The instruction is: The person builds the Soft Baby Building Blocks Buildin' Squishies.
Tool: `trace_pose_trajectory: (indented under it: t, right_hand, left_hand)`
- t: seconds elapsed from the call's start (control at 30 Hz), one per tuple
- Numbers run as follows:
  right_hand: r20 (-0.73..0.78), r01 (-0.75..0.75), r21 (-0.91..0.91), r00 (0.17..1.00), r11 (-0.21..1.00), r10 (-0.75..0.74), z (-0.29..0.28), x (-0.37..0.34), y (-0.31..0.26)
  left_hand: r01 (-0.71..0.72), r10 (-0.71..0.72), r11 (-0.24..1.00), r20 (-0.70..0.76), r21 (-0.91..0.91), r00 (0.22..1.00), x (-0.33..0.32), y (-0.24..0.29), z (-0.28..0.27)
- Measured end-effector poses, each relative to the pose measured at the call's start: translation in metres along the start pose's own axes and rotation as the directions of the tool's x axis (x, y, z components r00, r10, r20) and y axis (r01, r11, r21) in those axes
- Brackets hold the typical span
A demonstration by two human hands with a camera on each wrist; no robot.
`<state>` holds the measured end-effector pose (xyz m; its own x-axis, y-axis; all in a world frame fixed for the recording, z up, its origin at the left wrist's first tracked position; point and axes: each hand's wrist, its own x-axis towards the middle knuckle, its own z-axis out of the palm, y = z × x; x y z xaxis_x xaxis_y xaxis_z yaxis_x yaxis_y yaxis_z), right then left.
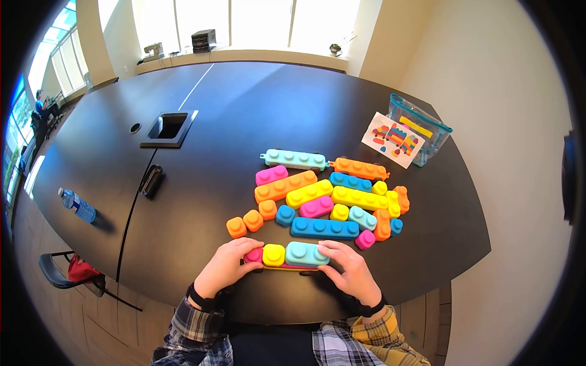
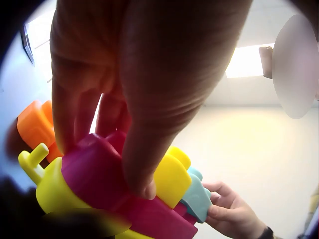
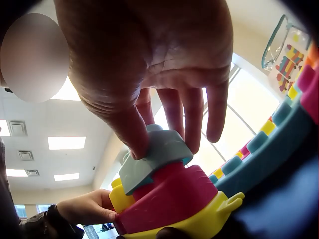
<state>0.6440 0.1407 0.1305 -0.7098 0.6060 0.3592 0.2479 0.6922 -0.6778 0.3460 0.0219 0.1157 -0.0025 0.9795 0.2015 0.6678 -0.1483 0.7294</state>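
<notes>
Both hands are at a block wagon near the table's front edge. Its yellow base point(image 3: 212, 219) has a hook at each end and carries a long magenta block point(image 3: 174, 201). My left hand point(image 1: 227, 266) pinches a small magenta block point(image 2: 94, 167) at the left end, thumb in front and fingers behind. Beside that block sits a small yellow block point(image 1: 274, 255). At the right end my right hand point(image 1: 352, 276) grips a light blue block point(image 1: 307, 253) between thumb and fingers. In the right wrist view, magenta studs show beneath the tilted light blue block.
Several loose blocks lie just beyond the hands, including a long blue block point(image 1: 325, 228). Behind them stand a light blue wagon base point(image 1: 294, 160) and an orange wagon base point(image 1: 359, 168). A picture card point(image 1: 392, 140) leans on a clear bag point(image 1: 427, 137). A water bottle point(image 1: 77, 205) lies left.
</notes>
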Motion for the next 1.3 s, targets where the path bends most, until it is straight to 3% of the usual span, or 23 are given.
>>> trace_pose_trajectory:
  t: [0.47, 0.63, 0.83, 1.3]
  right_hand:
    - [0.047, 0.069, -0.076, 0.997, 0.995, -0.066, -0.003, 0.001, 0.003]
    - [0.076, 0.110, -0.207, 0.992, 0.972, -0.096, -0.004, 0.003, -0.003]
    - [0.052, 0.056, -0.131, 0.997, 0.990, -0.050, -0.001, -0.001, 0.000]
    - [-0.043, -0.002, -0.184, 0.999, 0.983, -0.006, -0.003, 0.000, -0.009]
  left_hand:
    - [0.044, -0.045, 0.999, -0.045, -0.022, 0.998, -0.001, 0.001, 0.004]
    - [0.041, -0.042, 0.999, -0.036, -0.018, 0.998, 0.000, 0.000, 0.001]
    - [0.033, -0.034, 0.999, -0.041, -0.035, 0.999, 0.000, 0.000, 0.002]
    - [0.056, -0.057, 0.997, -0.028, -0.054, 0.998, 0.004, 0.001, 0.010]
